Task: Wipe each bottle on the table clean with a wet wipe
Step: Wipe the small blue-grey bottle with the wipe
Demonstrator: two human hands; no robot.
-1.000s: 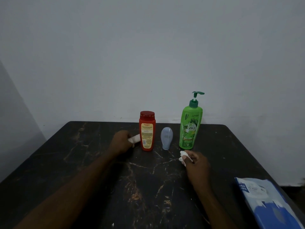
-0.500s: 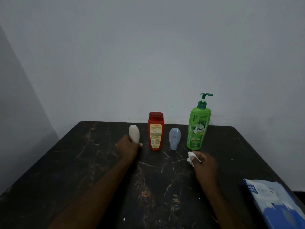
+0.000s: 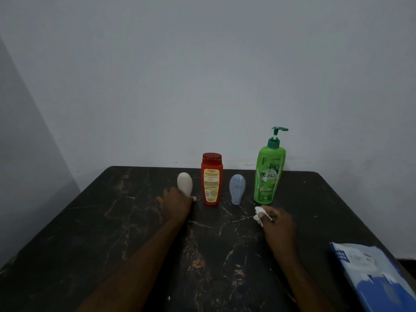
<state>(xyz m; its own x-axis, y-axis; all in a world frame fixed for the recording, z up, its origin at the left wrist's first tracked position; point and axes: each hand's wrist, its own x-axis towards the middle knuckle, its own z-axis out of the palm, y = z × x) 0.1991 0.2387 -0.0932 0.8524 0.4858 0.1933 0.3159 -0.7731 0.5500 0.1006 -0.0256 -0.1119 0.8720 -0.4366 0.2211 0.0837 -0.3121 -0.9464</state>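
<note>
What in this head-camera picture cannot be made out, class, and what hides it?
Head view:
- white bottle base: hidden by the left hand.
- wet wipe: partly buried in the right hand.
- wipes pack: cut off by the frame's lower right edge.
- red bottle label print: too small.

My hands at four bottles on the dark worktop.
My left hand grips the foot of the small white bottle, upright beside the red bottle; the small blue bottle and green pump bottle stand further right. My right hand pinches a crumpled wet wipe near the green pump bottle.
</note>
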